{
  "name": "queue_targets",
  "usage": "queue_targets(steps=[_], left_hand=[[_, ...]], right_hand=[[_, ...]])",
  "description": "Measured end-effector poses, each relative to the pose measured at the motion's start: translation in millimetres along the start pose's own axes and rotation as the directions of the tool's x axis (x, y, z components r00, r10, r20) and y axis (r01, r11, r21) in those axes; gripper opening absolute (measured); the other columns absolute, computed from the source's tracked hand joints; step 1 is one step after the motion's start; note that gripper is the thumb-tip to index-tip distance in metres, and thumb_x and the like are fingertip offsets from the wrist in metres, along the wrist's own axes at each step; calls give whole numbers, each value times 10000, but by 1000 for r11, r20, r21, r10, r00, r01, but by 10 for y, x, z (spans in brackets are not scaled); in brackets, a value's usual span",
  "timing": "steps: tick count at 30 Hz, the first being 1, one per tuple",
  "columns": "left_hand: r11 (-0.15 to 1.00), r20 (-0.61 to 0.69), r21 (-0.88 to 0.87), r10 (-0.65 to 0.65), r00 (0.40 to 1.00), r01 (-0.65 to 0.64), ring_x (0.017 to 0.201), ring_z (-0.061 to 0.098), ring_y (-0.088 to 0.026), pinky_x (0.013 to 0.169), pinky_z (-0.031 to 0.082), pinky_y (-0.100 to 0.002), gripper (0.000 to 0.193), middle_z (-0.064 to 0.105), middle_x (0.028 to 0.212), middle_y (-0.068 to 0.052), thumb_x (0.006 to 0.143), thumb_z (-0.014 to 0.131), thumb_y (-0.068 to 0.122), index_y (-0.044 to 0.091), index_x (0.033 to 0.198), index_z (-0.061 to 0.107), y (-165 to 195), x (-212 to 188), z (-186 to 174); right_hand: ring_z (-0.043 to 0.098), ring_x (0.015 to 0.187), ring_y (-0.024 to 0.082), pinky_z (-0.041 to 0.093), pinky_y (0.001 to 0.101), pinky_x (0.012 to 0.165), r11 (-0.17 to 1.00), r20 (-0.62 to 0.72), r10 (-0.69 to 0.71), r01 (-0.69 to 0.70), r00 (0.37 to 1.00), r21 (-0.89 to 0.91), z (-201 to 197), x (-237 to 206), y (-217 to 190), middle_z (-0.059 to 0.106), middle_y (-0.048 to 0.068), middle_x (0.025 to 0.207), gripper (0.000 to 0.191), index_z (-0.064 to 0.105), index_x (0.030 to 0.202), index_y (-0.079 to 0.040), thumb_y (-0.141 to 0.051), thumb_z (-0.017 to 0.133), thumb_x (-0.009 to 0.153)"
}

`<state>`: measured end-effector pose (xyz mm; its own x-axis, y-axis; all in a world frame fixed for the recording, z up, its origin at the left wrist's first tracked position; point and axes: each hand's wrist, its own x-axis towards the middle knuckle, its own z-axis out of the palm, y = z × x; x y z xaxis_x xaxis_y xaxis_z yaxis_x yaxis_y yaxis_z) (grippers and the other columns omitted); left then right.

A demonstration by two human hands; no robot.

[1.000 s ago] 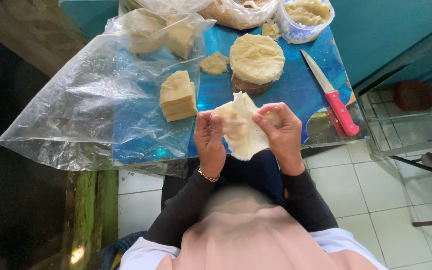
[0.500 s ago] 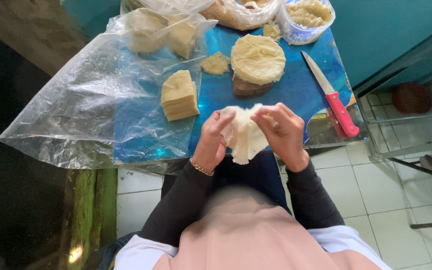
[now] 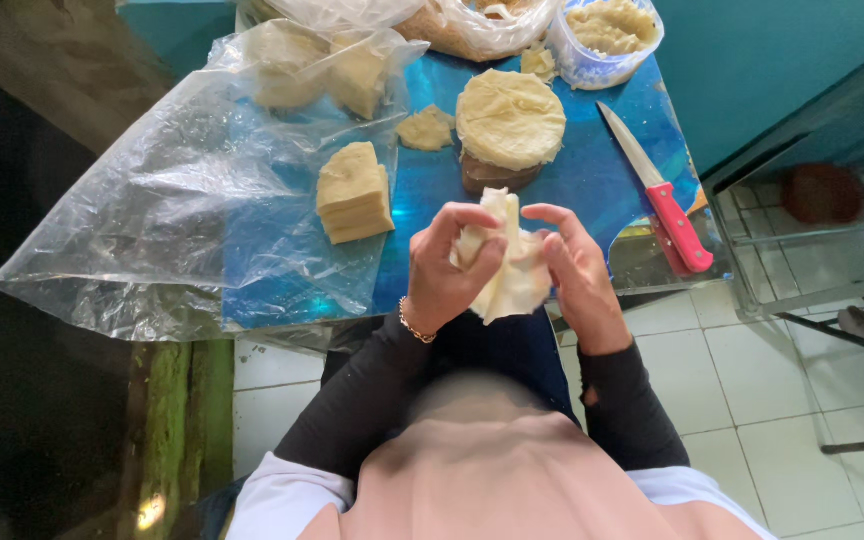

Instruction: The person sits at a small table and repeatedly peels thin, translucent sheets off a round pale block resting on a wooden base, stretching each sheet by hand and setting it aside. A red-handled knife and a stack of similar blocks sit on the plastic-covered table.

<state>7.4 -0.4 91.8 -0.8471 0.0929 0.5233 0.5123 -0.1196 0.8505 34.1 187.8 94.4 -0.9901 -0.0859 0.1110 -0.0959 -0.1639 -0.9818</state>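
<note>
1. Wrapper sheet (image 3: 512,270), pale and thin, sits pinched between both hands just in front of the round stack (image 3: 510,120) of sheets, over the near edge of the blue tabletop (image 3: 592,180)
2. Left hand (image 3: 447,275) closes thumb and fingers on the sheet's left fold; right hand (image 3: 577,270) curls round its right side, fingers bent and touching the sheet, so both grips are narrow and holding it
3. To fold it well, I judge the pinches should stay light and near the edge, since such a thin sheet looks apt to tear, and both hands should press evenly so the fold does not gape
4. Count, all placed by the round stack: one round stack itself; one square stack (image 3: 354,192) to its left on the clear plastic bag (image 3: 162,220); one loose scrap (image 3: 426,128) just left of it
5. One red-handled knife (image 3: 664,205) lies to its right; one clear tub of filling (image 3: 607,35) stands beyond it
6. More pale pieces beyond it lie under plastic; their number I cannot tell
</note>
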Motion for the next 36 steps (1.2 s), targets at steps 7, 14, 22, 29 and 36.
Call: queue_targets(steps=[7,14,22,29,36], left_hand=[[957,73,134,250,966,-257,915,713,-164,798,576,-282,286,693,1050,-118,918,780,43,44,1151,616,197,-1,20],[994,54,-50,-93,994,96,925,679,-158,813,553,-276,431,675,1003,-102,888,787,199,79,1239,568,341,1,-78],[991,71,128,-49,996,40,938,687,-105,833,567,-256,162,718,1030,-78,999,759,147,32,1088,686,147,115,-87],[907,-61,-397,-179,982,141,1030,653,-83,899,556,-257,113,721,1185,-77,1004,705,75,-1,1058,640,-5,-16,12],[966,-9,-257,-43,999,39,1064,680,-105,927,572,-265,102,735,1216,-105,1027,700,60,10,1072,623,-17,-118,55]], right_hand=[[627,985,74,499,241,875,999,-38,-48,49,998,18,-95,291,173,694,27,1068,211,656,1136,-27,-198,707,1024],[628,934,88,514,251,846,812,68,-355,344,932,-471,-47,219,-294,693,17,996,124,649,1015,-29,-49,765,975],[646,803,75,544,249,706,798,-89,-405,304,910,-520,102,178,-347,673,11,896,145,637,1029,-30,-92,760,983],[619,764,56,502,214,650,954,-111,-33,65,993,294,73,170,-131,667,16,912,173,642,1125,-45,-188,628,1029],[600,895,37,486,199,771,971,-118,-221,208,968,-117,118,232,-26,632,-15,979,150,627,1086,-47,-30,743,993]])
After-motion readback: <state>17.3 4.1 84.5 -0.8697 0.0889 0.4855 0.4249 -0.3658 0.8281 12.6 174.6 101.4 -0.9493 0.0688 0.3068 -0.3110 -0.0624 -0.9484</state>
